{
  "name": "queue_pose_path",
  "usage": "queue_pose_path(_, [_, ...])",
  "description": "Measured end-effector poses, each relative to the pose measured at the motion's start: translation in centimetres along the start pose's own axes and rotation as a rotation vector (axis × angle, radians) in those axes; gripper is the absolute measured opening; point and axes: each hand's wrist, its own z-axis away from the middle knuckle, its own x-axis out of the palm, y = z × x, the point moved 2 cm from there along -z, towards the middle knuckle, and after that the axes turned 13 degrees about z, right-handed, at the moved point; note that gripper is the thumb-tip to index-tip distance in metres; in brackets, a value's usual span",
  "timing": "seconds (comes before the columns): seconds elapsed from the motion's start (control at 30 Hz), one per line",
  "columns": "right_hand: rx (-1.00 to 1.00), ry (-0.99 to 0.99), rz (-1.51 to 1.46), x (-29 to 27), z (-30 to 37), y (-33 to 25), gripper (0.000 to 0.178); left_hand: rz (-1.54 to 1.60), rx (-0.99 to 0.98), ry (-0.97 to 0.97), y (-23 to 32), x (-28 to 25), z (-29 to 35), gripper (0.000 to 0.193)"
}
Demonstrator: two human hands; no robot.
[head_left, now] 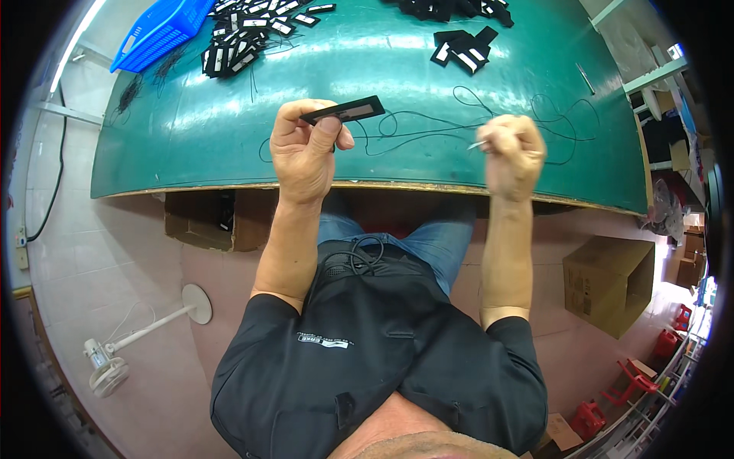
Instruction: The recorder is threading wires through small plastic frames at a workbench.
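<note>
My left hand (304,157) is raised over the near edge of the table, with thumb and fingers pinched on a flat black rectangular tag (368,107) that bears a pale strip. To its right, my right hand (514,157) is closed, slightly blurred. A thin pale pointed tool (475,145) sticks out from its fingertips toward the left; its exact kind is too small to make out. Thin black cord (417,131) lies in loose loops on the green tabletop between and beyond the hands. Whether the cord is attached to the tag or the tool cannot be told.
On the green table (336,69), a heap of similar black tags (233,46) lies far left beside a blue basket (164,30). A smaller pile (464,52) is at the far middle. Cardboard boxes (600,279) stand below, and a white fan (107,371) is at left.
</note>
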Motion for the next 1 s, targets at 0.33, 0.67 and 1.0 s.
queue_pose_path(0.33, [0.620,-0.122,-0.331,9.1,4.6,2.4,0.022,-0.009,-0.049,0.022,-0.9,0.6,1.0,0.017])
queue_pose_path(0.67, [0.232,0.001,0.062,4.3,4.2,3.3,0.019,-0.022,-0.038,0.058,-0.6,0.7,1.2,0.017])
queue_pose_path(1.0, [-0.219,0.352,0.326,-4.9,1.7,-5.6,0.018,-0.020,0.062,0.059,1.0,-1.2,0.7,0.019])
